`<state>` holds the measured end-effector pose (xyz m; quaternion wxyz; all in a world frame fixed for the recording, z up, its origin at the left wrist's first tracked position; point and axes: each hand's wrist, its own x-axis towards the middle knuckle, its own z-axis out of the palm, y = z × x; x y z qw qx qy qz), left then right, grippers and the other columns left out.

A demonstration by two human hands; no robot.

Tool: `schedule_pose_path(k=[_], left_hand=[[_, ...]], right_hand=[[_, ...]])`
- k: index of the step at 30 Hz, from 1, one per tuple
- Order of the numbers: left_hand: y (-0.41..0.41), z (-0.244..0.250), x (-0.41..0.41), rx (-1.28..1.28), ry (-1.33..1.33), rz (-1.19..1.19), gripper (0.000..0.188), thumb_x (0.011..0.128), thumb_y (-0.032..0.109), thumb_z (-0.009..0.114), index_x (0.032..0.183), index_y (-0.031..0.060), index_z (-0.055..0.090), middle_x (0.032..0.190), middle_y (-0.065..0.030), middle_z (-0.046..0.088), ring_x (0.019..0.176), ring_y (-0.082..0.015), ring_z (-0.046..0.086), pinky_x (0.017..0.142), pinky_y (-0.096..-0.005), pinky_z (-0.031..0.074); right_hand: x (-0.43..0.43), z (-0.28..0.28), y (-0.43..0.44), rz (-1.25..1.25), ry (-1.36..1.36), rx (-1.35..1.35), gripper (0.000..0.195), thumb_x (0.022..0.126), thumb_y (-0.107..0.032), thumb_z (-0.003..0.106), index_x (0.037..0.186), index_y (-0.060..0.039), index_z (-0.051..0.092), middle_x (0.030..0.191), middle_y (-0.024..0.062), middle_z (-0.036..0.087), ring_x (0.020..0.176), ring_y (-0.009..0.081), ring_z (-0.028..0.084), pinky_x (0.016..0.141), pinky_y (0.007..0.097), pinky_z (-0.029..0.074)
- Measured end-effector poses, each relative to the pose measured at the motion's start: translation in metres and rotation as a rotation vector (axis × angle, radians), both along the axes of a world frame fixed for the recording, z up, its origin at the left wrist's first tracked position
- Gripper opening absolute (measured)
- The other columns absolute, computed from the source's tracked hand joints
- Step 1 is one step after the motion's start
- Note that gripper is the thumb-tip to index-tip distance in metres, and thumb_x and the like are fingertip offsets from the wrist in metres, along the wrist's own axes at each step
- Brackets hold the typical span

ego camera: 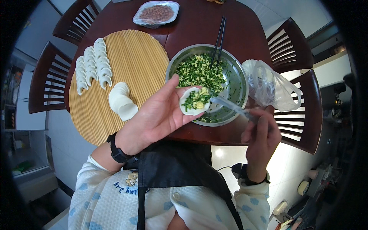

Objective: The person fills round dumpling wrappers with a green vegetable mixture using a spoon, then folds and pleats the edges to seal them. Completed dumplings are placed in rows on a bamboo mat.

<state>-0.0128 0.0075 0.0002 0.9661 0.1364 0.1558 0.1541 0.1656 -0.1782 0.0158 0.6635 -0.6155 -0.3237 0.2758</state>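
On the palm and fingers of my left hand (161,115) lies a round dough wrapper (184,107) with chopped green and yellow filling (197,100) on it. My right hand (263,133) grips a translucent spoon (230,105), whose tip touches the filling. Partly under the left fingers stands a steel bowl (244,86) of chopped greens and egg-like bits, with black chopsticks (220,40) leaning in it. To the left, a round ribbed mat (138,57) bears rows of folded dumplings (91,64) and an overlapping stack of plain wrappers (122,99).
A film-wrapped white tray of brownish food (156,14) sits at the table's far side. Right of the bowl lies a clear plastic bag (266,83) with pale contents. Wooden chairs (302,115) stand around the dark wooden table (189,34).
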Motion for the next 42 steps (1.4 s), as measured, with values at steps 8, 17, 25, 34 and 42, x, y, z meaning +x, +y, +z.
schedule_pose_path(k=[8,17,25,34,42], left_hand=[[0.0,-0.009,0.011,-0.104,-0.168,-0.007,0.061,0.108,0.042,0.033,0.142,-0.008,0.038,0.139,-0.0218,0.052,0.125,-0.0307,0.057,0.106,-0.0426,0.05],[0.009,-0.014,0.003,-0.163,-0.127,-0.032,0.062,0.109,0.042,0.031,0.139,-0.0111,0.041,0.134,-0.0228,0.056,0.122,-0.0321,0.059,0.102,-0.0423,0.053],[0.003,0.001,0.004,0.007,0.083,-0.069,0.06,0.108,0.045,0.027,0.146,-0.0011,0.034,0.141,-0.0212,0.051,0.126,-0.0327,0.057,0.104,-0.0468,0.052],[0.006,-0.009,-0.002,-0.063,-0.005,-0.186,0.062,0.108,0.045,0.029,0.144,-0.0052,0.035,0.14,-0.0235,0.051,0.124,-0.0324,0.058,0.102,-0.0464,0.054],[0.004,-0.003,-0.001,0.008,0.069,-0.189,0.067,0.108,0.047,0.03,0.141,-0.0106,0.037,0.138,-0.0239,0.051,0.123,-0.0323,0.059,0.1,-0.0433,0.056]], right_hand=[[-0.022,-0.013,-0.005,0.257,-1.442,0.215,0.024,0.082,-0.006,0.072,0.105,0.0003,0.071,0.09,0.0098,0.059,0.071,0.0212,0.061,0.061,0.0305,0.054],[-0.008,-0.017,-0.01,0.46,-1.435,0.198,0.025,0.085,-0.006,0.069,0.11,0.0004,0.069,0.09,0.0094,0.061,0.07,0.0217,0.061,0.062,0.0308,0.053],[0.007,0.01,-0.008,-0.052,-0.1,0.036,0.026,0.105,-0.017,0.047,0.106,0.0033,0.063,0.065,0.0035,0.057,0.046,0.009,0.049,0.044,0.0216,0.038],[0.027,-0.004,0.005,0.05,0.269,-0.074,0.029,0.105,-0.024,0.053,0.103,0.0022,0.065,0.067,-0.0004,0.053,0.045,0.0049,0.04,0.042,0.0205,0.032],[0.019,0.017,0.011,0.067,0.041,-0.09,0.027,0.105,-0.021,0.051,0.101,0.0015,0.066,0.056,-0.002,0.049,0.045,0.0034,0.038,0.042,0.0198,0.025]])
